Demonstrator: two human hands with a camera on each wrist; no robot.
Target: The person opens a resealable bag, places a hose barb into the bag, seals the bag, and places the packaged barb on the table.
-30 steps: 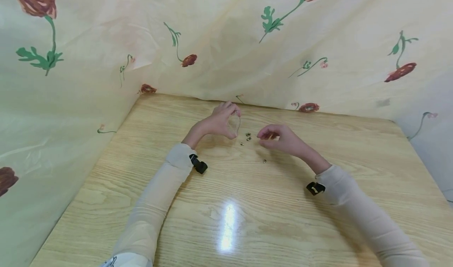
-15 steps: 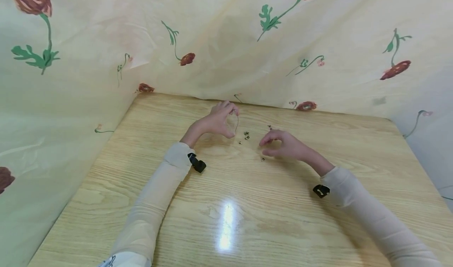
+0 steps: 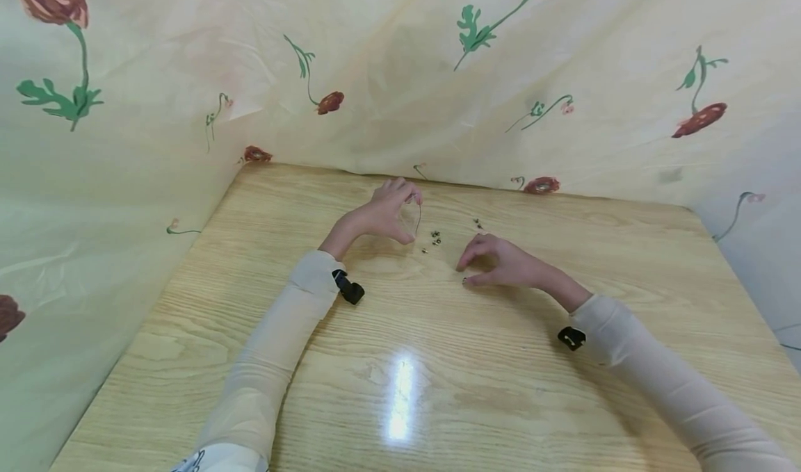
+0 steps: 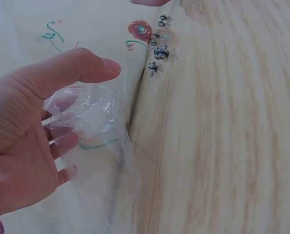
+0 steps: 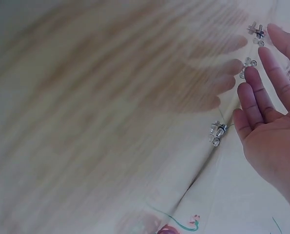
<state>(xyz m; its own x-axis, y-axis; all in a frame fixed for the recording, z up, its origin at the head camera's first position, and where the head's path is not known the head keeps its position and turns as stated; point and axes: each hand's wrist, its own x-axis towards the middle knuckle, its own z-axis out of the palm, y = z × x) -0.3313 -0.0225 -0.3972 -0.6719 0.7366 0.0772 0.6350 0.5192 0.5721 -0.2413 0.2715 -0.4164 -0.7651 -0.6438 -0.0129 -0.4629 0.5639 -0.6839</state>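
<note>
My left hand holds a clear plastic zip bag near its mouth, thumb spread apart from the fingers. The bag hangs limp and see-through. To the right of it, a loose group of small shiny metal fittings with dark rings lies on the table, one single fitting a little nearer. My right hand is low over the wood, palm down, thumb and forefinger parted on either side of another small fitting, the thumb tip right at it. Several fittings also show beside that hand in the right wrist view.
Two more small fittings lie beyond the right hand. The wood-grain table is bounded at the back and left by a hanging flowered sheet. A bright light reflection shows near the front.
My right hand has moved toward me, leaving two fittings uncovered behind it, and has come down at the single near fitting. The left hand and the bag stay almost still.
</note>
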